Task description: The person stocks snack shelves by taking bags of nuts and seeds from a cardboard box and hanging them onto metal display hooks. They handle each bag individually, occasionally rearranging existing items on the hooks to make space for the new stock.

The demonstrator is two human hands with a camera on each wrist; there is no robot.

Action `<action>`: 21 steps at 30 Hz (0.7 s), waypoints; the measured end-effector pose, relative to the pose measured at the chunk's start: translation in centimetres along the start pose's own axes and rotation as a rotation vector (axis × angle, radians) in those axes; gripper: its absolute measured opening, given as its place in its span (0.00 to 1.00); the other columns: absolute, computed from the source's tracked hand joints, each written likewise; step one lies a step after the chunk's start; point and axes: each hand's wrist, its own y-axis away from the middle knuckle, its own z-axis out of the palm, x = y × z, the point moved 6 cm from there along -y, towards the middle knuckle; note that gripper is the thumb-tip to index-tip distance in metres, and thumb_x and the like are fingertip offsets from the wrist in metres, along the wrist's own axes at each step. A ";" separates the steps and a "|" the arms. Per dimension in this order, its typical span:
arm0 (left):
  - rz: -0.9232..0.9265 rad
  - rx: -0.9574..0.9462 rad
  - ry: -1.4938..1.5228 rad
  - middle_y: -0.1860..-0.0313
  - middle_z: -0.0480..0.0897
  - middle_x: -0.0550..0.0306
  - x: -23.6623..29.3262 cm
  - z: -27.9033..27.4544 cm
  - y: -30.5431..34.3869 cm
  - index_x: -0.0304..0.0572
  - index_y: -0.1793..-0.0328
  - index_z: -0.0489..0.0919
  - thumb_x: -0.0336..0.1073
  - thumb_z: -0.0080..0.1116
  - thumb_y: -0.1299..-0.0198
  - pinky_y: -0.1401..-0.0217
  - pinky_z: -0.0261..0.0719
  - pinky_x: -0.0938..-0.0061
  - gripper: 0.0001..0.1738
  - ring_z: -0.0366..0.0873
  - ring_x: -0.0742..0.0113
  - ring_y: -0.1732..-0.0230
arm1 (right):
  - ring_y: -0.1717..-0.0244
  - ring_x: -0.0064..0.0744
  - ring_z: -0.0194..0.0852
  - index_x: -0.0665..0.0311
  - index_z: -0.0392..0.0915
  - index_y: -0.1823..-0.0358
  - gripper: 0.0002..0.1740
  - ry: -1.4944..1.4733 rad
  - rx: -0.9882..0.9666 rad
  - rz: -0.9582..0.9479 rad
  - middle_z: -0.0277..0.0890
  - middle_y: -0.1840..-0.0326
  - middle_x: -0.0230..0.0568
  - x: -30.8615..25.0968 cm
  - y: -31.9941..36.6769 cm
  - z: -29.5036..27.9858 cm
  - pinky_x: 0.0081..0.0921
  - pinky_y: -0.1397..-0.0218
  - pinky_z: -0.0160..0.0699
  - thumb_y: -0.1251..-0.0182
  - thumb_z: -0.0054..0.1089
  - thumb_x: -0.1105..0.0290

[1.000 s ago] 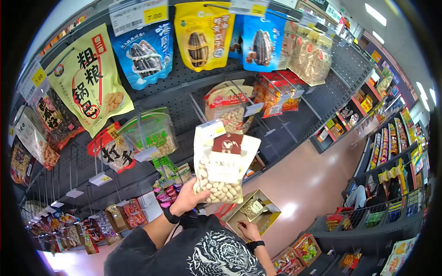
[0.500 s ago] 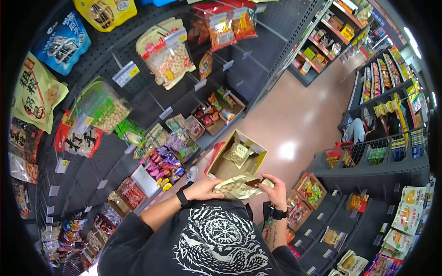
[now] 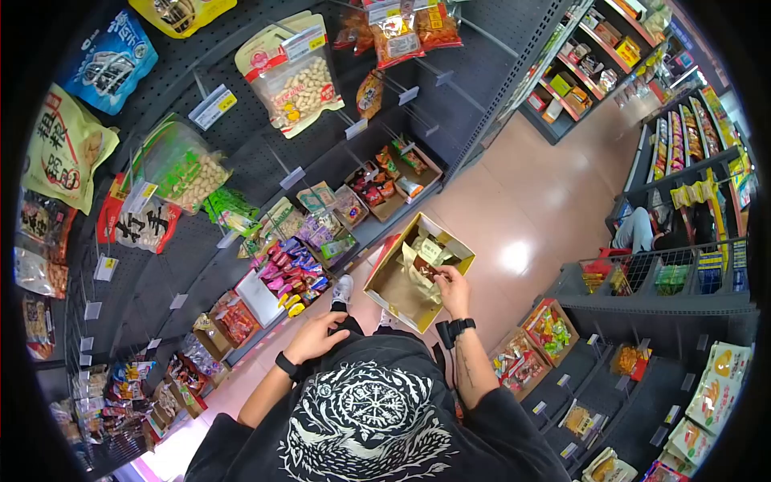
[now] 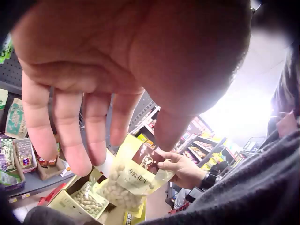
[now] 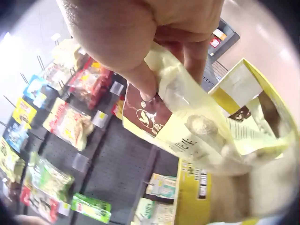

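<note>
My right hand (image 3: 452,291) pinches the top of a cream bag of peanuts (image 3: 419,269) over a yellow-edged cardboard box (image 3: 463,259). In the right wrist view, the thumb presses on the brown label of that bag (image 5: 187,117), beside the box (image 5: 197,190). Another peanut bag (image 4: 89,199) lies inside the box in the left wrist view. Held away from the bag, my left hand (image 3: 315,337) has its fingers loosely extended and holds nothing; its palm (image 4: 122,51) fills the top of the left wrist view.
Snack bags hang from hooks on the dark shelf at left, including a peanut bag (image 3: 301,88). Below them, a tray of colourful sweets (image 3: 293,273) sits on the bottom shelf. A person's legs (image 3: 634,230) show beyond a wire rack on the right.
The peanut bag has gone from the left hand to both hands, then down to the box in the right hand alone. My left hand has let go and moved left.
</note>
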 end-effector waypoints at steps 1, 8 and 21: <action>-0.005 0.008 -0.007 0.51 0.79 0.46 -0.4 0.0 0.5 0.36 0.45 0.75 0.45 0.59 0.43 0.53 0.77 0.67 0.24 0.80 0.56 0.56 | 0.64 0.31 0.82 0.63 0.79 0.61 0.09 0.081 -0.016 -0.011 0.82 0.67 0.41 1.1 -1.0 0.7 0.25 0.58 0.77 0.44 0.64 0.76; -0.046 0.045 -0.008 0.53 0.80 0.44 -2.2 0.9 3.0 0.38 0.48 0.77 0.46 0.58 0.43 0.51 0.77 0.63 0.22 0.80 0.51 0.55 | 0.59 0.45 0.80 0.60 0.81 0.66 0.07 0.893 -0.448 0.114 0.81 0.60 0.48 21.2 -2.2 10.3 0.36 0.56 0.79 0.43 0.55 0.69; -0.066 0.058 -0.005 0.52 0.80 0.47 -3.5 -1.4 1.9 0.40 0.43 0.73 0.48 0.53 0.39 0.50 0.76 0.63 0.24 0.79 0.52 0.53 | 0.56 0.44 0.81 0.63 0.83 0.63 0.14 1.106 -0.656 0.005 0.81 0.60 0.49 17.0 -3.0 11.8 0.36 0.55 0.81 0.37 0.46 0.67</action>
